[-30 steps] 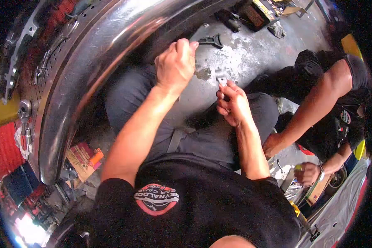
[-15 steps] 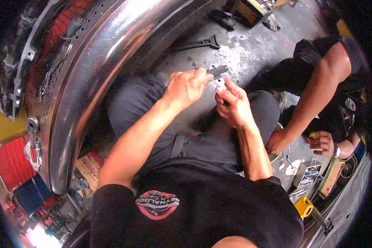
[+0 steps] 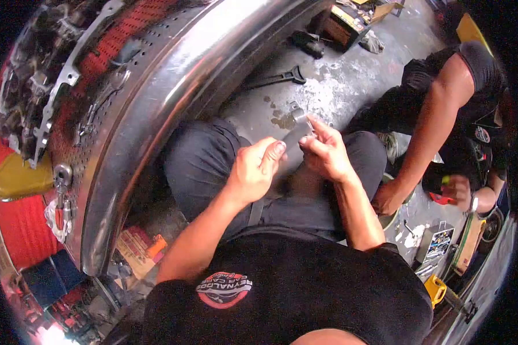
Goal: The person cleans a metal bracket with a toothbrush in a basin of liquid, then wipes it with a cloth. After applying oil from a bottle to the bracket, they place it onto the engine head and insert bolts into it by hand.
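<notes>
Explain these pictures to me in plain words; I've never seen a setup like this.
There is no robot here: one camera on a person's head looks down at their bare hands. The strong bending comes from the lens. The left hand grips a grey piece, blurred now; the right hand pinches a small metal piece. I cannot tell whether they are joined. On the floor lie a dark bar and, lower right, a tool tray and a yellow jug. A ratchet lies on the perforated surface at left. The arm at right is another person's.
</notes>
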`<state>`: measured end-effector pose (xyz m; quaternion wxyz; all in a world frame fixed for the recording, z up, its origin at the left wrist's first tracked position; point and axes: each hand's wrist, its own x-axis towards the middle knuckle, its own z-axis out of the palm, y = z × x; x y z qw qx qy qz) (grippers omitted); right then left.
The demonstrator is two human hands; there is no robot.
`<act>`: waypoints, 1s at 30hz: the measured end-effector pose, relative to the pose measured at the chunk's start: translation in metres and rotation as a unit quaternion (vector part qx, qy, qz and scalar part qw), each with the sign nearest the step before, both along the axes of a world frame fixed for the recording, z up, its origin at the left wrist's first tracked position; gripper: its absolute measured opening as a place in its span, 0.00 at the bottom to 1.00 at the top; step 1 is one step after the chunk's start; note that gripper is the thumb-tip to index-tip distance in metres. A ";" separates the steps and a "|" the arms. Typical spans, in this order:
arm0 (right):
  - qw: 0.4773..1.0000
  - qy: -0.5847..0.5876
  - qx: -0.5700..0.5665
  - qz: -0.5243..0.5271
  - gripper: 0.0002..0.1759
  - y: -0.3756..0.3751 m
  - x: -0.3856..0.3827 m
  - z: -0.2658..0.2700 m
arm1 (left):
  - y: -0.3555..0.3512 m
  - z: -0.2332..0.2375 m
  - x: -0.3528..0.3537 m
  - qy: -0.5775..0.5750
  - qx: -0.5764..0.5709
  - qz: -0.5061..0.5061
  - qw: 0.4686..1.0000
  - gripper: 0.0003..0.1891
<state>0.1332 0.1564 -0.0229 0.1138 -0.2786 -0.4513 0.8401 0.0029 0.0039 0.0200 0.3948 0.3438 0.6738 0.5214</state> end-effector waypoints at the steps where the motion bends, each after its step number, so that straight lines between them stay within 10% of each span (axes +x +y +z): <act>1: 1.000 0.005 -0.018 0.015 0.37 -0.002 0.001 0.004 | -0.001 -0.001 0.004 0.135 0.023 0.050 0.989 0.20; 6: 0.998 0.005 0.047 0.032 0.35 -0.013 -0.007 0.002 | 0.017 -0.016 -0.019 0.296 0.033 0.023 0.954 0.19; 10: 0.997 -0.024 0.041 0.062 0.34 -0.010 -0.001 0.011 | 0.019 -0.016 -0.025 0.158 0.002 -0.034 0.987 0.16; 13: 0.999 -0.034 -0.008 0.000 0.31 -0.018 -0.010 0.012 | 0.034 -0.051 -0.036 0.544 0.083 0.005 0.835 0.13; 18: 0.996 -0.013 -0.087 0.003 0.31 -0.013 -0.015 0.030 | 0.050 -0.036 -0.039 0.655 0.112 0.043 0.746 0.11; 24: 0.996 -0.068 0.012 0.049 0.29 -0.006 -0.004 0.016 | 0.035 -0.056 -0.031 0.191 0.046 -0.024 0.980 0.20; 27: 0.993 -0.035 0.009 0.115 0.23 -0.001 -0.001 0.036 | 0.023 -0.010 -0.038 -0.119 -0.024 -0.121 0.985 0.24; 30: 0.990 -0.076 0.117 -0.032 0.16 0.001 -0.016 0.017 | 0.010 0.008 -0.025 -0.292 -0.003 -0.223 0.930 0.21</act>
